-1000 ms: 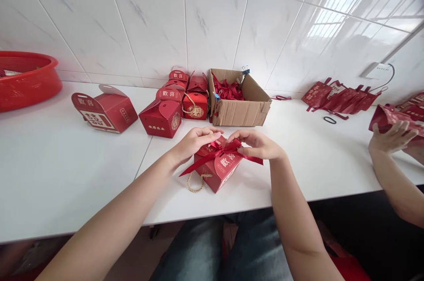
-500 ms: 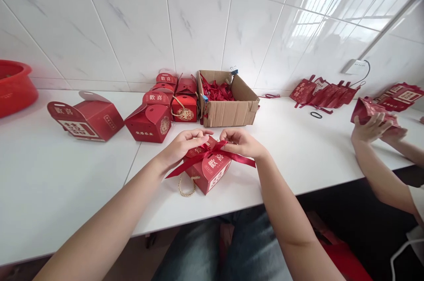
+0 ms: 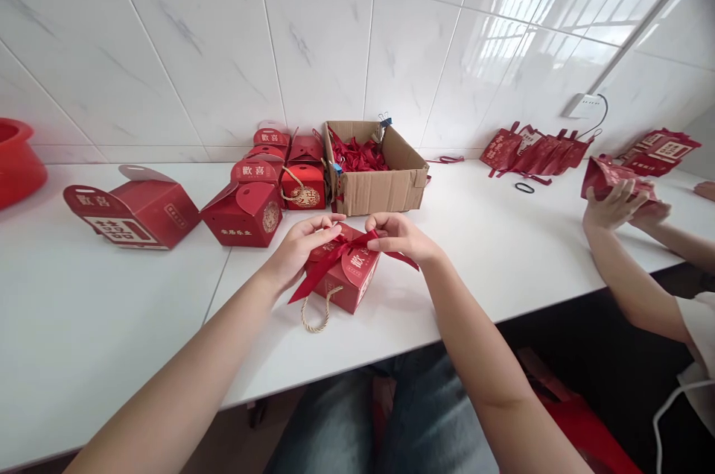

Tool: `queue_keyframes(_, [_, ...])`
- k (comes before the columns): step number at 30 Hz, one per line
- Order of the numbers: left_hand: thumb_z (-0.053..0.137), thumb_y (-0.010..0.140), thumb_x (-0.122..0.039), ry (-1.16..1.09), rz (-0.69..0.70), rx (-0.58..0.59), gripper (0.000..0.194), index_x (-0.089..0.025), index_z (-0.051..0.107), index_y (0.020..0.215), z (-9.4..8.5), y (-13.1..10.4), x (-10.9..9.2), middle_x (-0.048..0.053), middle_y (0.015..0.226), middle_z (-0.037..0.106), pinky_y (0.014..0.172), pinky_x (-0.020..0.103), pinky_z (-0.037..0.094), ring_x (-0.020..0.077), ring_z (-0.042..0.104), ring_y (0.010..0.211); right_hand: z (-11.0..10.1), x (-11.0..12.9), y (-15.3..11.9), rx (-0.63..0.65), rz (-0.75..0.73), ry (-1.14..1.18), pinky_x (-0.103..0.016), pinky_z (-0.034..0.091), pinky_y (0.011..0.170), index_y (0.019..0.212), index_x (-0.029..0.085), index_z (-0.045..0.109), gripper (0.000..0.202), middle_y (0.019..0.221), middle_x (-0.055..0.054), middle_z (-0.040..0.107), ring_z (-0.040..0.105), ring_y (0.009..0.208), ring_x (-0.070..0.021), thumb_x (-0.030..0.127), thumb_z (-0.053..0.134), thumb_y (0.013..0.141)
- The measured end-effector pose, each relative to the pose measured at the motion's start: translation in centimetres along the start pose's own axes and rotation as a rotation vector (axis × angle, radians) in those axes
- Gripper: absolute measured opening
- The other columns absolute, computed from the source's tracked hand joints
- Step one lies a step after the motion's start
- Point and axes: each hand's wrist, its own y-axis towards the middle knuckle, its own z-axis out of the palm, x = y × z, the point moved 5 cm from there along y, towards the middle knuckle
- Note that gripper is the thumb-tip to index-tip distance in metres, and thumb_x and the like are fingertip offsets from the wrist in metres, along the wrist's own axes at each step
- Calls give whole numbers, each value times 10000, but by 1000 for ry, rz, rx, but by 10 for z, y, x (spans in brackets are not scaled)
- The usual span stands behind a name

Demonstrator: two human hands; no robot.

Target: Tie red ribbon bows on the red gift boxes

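Note:
A red gift box with gold and white lettering stands on the white table in front of me. Across its top lies a red ribbon in a bow, its two tails hanging to either side. A twisted cord handle loops out from the box's near left side. My left hand pinches the bow's left part with thumb and fingers. Closed on the bow's right loop is my right hand, fingers curled and thumb pressed to the ribbon.
Several finished-shape red boxes stand left of centre, another box farther left. A cardboard carton of red ribbons sits by the wall. A red basin is far left. At right, a co-worker's hands hold a red carton beside flat red pieces.
The view has shifted slightly to the right. The gift box has turned a little under my hands, which keep hold of the bow. The co-worker's hands still hold the red carton.

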Motion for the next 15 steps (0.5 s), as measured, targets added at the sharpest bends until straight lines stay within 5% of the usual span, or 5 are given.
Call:
queue_keyframes(4, [691, 744, -354, -54, -14, 19, 313, -135, 502, 625, 2, 0, 3, 29, 1272, 504, 726, 274, 474, 150, 600, 860, 4, 4, -1, -140, -20, -65, -207, 265, 490, 634, 177, 419, 395, 575, 60, 390, 363, 523, -65, 452, 679, 745])
queue_keyframes(10, [669, 771, -393, -77, -77, 11, 253, -158, 574, 750, 6, -1, 7, 37, 1072, 588, 659, 256, 466, 127, 603, 759, 7, 5, 2, -336, -57, -298, -223, 155, 448, 552, 196, 242, 576, 531, 79, 222, 210, 493, -47, 502, 713, 685])
queue_keyframes(15, [698, 753, -360, -128, -70, 1, 257, -140, 576, 699, 8, -2, 5, 37, 1190, 562, 668, 240, 481, 114, 609, 760, 5, 3, 3, -455, -83, -423, -230, 146, 440, 514, 197, 228, 603, 505, 80, 203, 195, 492, -48, 521, 711, 670])
